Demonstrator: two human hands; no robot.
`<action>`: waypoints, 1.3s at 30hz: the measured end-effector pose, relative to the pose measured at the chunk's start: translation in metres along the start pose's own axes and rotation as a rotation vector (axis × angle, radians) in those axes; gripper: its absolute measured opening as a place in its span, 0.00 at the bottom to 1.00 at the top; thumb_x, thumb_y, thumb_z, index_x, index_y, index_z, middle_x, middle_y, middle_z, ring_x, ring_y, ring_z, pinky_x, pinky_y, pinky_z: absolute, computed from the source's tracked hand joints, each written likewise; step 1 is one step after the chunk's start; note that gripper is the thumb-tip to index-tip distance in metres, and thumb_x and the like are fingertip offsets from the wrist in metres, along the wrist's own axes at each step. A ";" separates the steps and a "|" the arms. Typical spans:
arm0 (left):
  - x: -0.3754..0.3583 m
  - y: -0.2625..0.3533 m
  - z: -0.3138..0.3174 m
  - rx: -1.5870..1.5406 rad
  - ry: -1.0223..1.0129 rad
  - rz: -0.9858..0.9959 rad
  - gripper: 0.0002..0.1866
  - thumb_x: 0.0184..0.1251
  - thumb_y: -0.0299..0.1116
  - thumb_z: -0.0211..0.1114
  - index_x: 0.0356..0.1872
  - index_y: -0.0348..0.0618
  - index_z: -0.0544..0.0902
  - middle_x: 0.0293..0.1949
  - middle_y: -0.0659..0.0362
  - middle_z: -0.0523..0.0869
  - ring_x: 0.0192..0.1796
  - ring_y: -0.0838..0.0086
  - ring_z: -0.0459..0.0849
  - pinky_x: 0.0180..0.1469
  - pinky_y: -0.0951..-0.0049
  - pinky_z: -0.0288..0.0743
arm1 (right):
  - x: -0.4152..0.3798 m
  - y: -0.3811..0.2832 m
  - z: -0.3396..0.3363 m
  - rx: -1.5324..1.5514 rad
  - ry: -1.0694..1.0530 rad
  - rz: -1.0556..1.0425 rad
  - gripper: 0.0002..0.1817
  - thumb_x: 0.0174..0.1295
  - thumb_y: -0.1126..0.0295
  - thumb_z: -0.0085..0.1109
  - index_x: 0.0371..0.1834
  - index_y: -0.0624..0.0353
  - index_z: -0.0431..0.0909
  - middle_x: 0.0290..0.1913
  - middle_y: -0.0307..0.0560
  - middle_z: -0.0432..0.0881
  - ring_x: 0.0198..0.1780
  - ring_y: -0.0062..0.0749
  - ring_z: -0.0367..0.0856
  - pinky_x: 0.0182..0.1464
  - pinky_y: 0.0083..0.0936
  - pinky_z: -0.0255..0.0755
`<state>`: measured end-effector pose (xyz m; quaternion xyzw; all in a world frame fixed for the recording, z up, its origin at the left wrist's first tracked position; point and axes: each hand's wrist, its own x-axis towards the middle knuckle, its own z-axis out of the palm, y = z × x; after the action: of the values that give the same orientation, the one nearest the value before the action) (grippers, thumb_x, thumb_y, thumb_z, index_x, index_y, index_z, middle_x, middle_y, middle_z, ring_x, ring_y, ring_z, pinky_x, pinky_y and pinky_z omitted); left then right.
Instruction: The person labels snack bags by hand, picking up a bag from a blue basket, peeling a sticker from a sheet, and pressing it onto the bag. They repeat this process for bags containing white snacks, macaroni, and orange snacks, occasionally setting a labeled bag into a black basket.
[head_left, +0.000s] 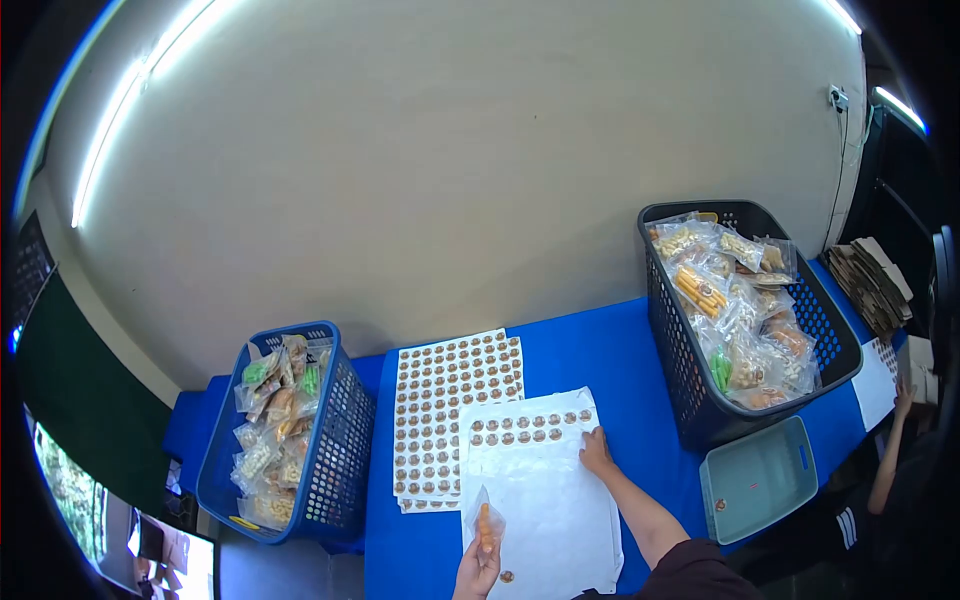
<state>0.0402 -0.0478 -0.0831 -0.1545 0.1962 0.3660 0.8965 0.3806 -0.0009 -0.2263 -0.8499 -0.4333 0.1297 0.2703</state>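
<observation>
In my left hand (478,572) is a small clear packet (487,528) with orange-brown snack pieces, held above the lower left of a white sticker sheet (550,490). My right hand (597,452) touches that sheet near its upper right, by the end of the remaining rows of round brown stickers (530,428); its fingertips are pressed close together, and anything between them is too small to tell. One loose round sticker (507,577) lies near the sheet's bottom edge. Full sticker sheets (440,420) lie behind and to the left.
A blue basket (340,470) of snack packets stands left, a black basket (690,400) of packets right. A shallow greenish tray (760,480) sits below the black basket. At far right are stacked brown pieces (870,285) and another person's hand (904,398).
</observation>
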 end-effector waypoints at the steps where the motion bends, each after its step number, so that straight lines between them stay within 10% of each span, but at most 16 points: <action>1: 0.000 -0.002 -0.002 0.019 0.009 0.015 0.13 0.66 0.29 0.45 0.49 0.34 0.70 0.44 0.51 0.77 0.46 0.66 0.79 0.45 0.72 0.78 | -0.001 0.000 -0.004 -0.042 -0.040 -0.023 0.17 0.43 0.75 0.60 0.40 0.61 0.75 0.46 0.55 0.65 0.51 0.46 0.66 0.51 0.34 0.65; 20: -0.003 -0.072 0.051 0.915 -0.064 0.216 0.18 0.65 0.29 0.47 0.55 0.35 0.63 0.49 0.50 0.74 0.50 0.65 0.76 0.51 0.71 0.70 | -0.114 -0.112 -0.204 1.222 -0.244 0.001 0.05 0.57 0.75 0.53 0.34 0.63 0.78 0.31 0.39 0.80 0.31 0.17 0.72 0.35 0.14 0.66; 39: -0.032 -0.082 0.116 1.466 -0.169 0.318 0.18 0.68 0.38 0.47 0.51 0.33 0.70 0.39 0.57 0.80 0.40 0.77 0.80 0.36 0.84 0.71 | -0.169 -0.211 -0.268 0.606 -0.221 -0.304 0.32 0.47 0.73 0.64 0.55 0.63 0.58 0.24 0.38 0.79 0.20 0.11 0.67 0.28 0.11 0.61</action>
<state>0.1055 -0.0737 0.0445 0.5404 0.3401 0.2770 0.7180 0.2623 -0.1294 0.1114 -0.6378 -0.5234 0.3016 0.4778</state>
